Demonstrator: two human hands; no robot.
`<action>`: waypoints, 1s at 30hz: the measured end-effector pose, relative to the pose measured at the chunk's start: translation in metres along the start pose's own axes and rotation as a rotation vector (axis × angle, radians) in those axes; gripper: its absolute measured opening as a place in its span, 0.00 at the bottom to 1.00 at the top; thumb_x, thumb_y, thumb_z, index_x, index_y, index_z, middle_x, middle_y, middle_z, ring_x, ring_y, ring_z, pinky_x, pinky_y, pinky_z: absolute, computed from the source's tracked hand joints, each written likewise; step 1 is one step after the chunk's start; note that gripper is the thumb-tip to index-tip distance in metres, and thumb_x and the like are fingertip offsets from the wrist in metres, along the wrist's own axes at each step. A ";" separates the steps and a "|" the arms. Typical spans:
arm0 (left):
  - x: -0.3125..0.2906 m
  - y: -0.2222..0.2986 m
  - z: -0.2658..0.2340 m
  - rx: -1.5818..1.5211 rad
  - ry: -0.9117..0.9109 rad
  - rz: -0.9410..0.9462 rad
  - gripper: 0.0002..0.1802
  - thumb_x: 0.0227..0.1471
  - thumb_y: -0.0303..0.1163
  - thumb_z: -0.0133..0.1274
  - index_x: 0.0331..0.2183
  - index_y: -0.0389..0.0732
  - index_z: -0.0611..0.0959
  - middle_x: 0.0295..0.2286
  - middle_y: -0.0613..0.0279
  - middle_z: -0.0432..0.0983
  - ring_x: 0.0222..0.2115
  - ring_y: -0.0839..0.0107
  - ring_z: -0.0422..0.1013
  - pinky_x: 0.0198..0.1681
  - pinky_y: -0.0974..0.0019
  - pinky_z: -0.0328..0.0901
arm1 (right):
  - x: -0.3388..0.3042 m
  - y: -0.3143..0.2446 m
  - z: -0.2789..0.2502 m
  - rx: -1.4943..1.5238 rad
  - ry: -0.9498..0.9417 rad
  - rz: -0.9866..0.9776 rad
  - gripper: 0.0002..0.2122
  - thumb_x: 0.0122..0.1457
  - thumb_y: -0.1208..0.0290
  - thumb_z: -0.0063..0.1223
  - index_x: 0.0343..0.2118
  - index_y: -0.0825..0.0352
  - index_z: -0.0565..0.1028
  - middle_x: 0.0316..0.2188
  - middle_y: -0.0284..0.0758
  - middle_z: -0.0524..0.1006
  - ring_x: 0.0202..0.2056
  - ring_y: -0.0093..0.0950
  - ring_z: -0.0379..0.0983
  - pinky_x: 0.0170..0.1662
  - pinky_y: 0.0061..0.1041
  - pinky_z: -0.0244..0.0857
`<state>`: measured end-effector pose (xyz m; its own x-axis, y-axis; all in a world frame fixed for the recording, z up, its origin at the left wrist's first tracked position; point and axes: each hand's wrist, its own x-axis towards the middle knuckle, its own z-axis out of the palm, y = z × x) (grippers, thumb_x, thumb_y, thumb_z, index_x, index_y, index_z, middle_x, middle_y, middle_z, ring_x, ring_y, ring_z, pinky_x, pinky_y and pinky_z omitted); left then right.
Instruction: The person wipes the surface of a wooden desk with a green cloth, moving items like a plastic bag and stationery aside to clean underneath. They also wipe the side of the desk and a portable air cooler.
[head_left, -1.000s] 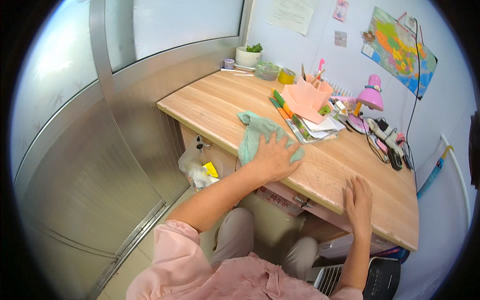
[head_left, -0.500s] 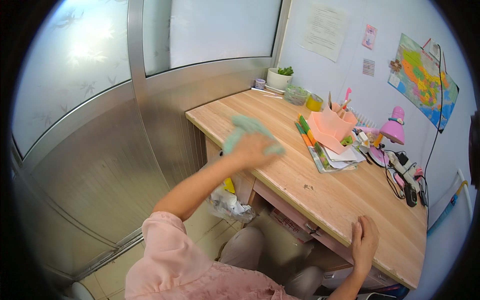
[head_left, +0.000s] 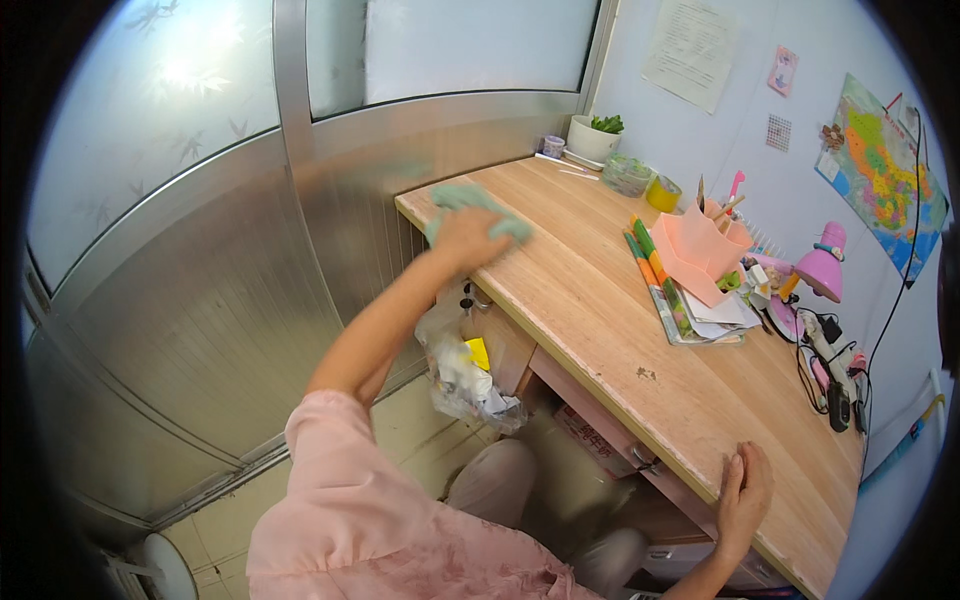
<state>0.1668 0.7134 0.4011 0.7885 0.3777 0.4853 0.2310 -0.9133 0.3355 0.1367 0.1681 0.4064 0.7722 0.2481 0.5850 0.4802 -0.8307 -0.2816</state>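
Two hands are on the desk: your left hand presses flat on the cloth at the far left corner; your right hand rests open on the near edge. Most of the top looks unwiped.

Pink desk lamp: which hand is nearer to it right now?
Right, narrowly. The right hand rests on the desk's front edge, below the pink desk lamp. The left hand presses the green cloth at the far left corner.
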 end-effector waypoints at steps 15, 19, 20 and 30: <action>-0.079 -0.058 0.142 -0.812 0.665 -0.513 0.32 0.62 0.45 0.43 0.58 0.32 0.62 0.54 0.44 0.64 0.56 0.55 0.61 0.60 0.60 0.53 | 0.003 0.010 0.010 0.020 -0.001 -0.018 0.12 0.62 0.71 0.50 0.43 0.74 0.74 0.46 0.45 0.74 0.48 0.37 0.71 0.51 0.30 0.63; -0.100 -0.045 0.135 -0.973 0.537 -0.424 0.30 0.62 0.42 0.43 0.58 0.32 0.63 0.55 0.44 0.61 0.58 0.53 0.58 0.61 0.59 0.51 | 0.001 0.013 0.007 0.017 -0.006 0.021 0.11 0.62 0.72 0.50 0.43 0.74 0.74 0.47 0.44 0.74 0.47 0.35 0.72 0.50 0.29 0.65; -0.098 -0.055 0.128 -0.813 0.530 -0.382 0.28 0.62 0.40 0.44 0.57 0.32 0.65 0.55 0.44 0.61 0.57 0.52 0.58 0.61 0.58 0.51 | 0.001 0.012 0.008 0.022 -0.009 0.017 0.12 0.62 0.72 0.50 0.43 0.74 0.74 0.47 0.45 0.74 0.47 0.35 0.72 0.51 0.29 0.64; -0.109 -0.077 0.106 -0.914 0.495 -0.422 0.23 0.59 0.35 0.48 0.53 0.37 0.72 0.49 0.47 0.71 0.49 0.55 0.68 0.53 0.60 0.60 | 0.004 -0.004 0.008 0.141 -0.011 0.103 0.12 0.60 0.72 0.52 0.43 0.74 0.75 0.47 0.46 0.74 0.48 0.39 0.71 0.52 0.32 0.64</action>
<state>0.1237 0.7265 0.2372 0.3856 0.8353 0.3919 -0.2395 -0.3196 0.9168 0.1413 0.1766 0.4033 0.8247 0.1713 0.5391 0.4512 -0.7740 -0.4442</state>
